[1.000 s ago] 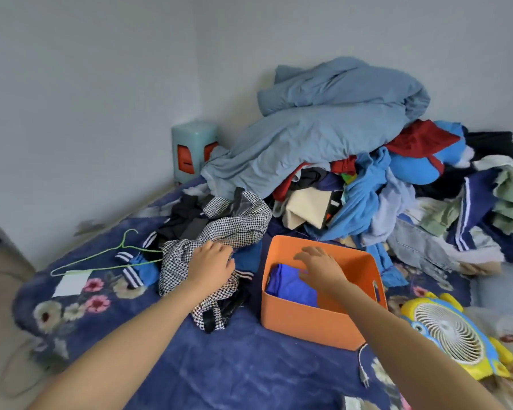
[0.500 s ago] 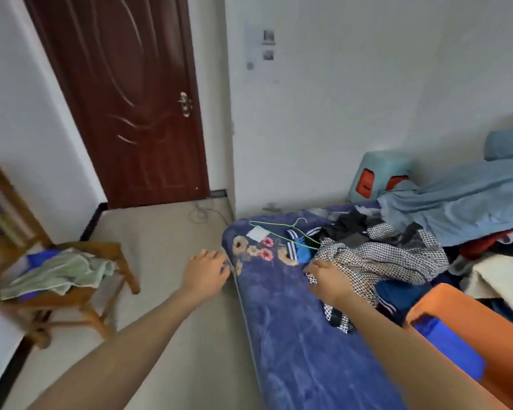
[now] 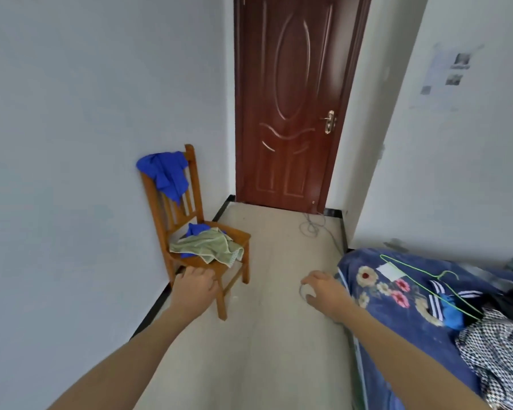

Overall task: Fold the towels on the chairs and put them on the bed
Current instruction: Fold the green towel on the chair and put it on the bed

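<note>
Step in hand: looks like the reach for the first towel, nothing is picked up yet.
Chair [image 3: 187, 263]: wooden, backed against the left wall, near the door [image 3: 290, 99].
Green towel [image 3: 211, 247]: crumpled on the chair seat, one corner hanging over the seat's front edge.
Blue towel [image 3: 166, 170]: slung over the top rail of the chair back, bunched toward its left corner.
Other blue cloth [image 3: 197, 229]: at the back edge of the seat, partly under the green one.
Left hand [image 3: 194, 287]: just in front of the seat's front edge, fingers relaxed and empty.
Right hand [image 3: 323, 291]: out over the floor just beside the bed's corner, fingers loosely curled, seems to hold nothing.
Bed [image 3: 397, 327]: the near corner has bare blanket. A hanger [image 3: 421, 275] and a checkered garment [image 3: 498, 347] lie further in.
How I'd do it: pinch the green towel by two corners rather than the middle, so it hangs flat and folds clean. Then fold it edge to edge and set it on the bare corner.
Watch out: lifting the green one could drag the blue cloth off the seat.
</note>
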